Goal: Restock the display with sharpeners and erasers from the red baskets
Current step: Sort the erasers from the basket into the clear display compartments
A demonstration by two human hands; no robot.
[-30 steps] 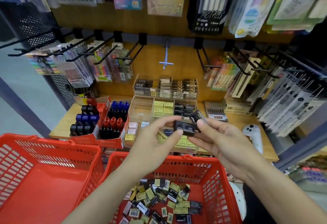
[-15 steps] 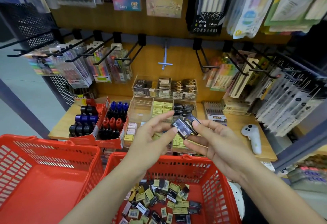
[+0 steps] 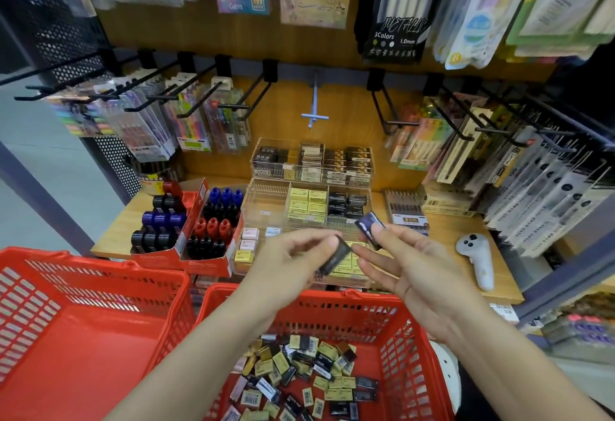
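My left hand [image 3: 293, 262] pinches a black eraser [image 3: 336, 259] by its upper end, tilted down. My right hand [image 3: 409, 269] holds a dark blue eraser [image 3: 367, 226] under its thumb, a little higher and to the right. Both hands hover above the front row of the clear tiered eraser display [image 3: 266, 202], whose bins hold yellow and black erasers. Below my arms the right red basket [image 3: 416, 347] holds several loose yellow, black and blue erasers. The left red basket [image 3: 83, 344] shows only its bare bottom.
Red cartons of blue, red and black sharpeners [image 3: 213, 221] stand left of the display. A white controller [image 3: 476, 256] lies on the wooden shelf [image 3: 449, 231] at right. Black hooks with pen packs [image 3: 196, 114] jut out above.
The two erasers were held together between both hands; now they are apart, the left hand taking the black one lower while the right hand keeps the blue one.
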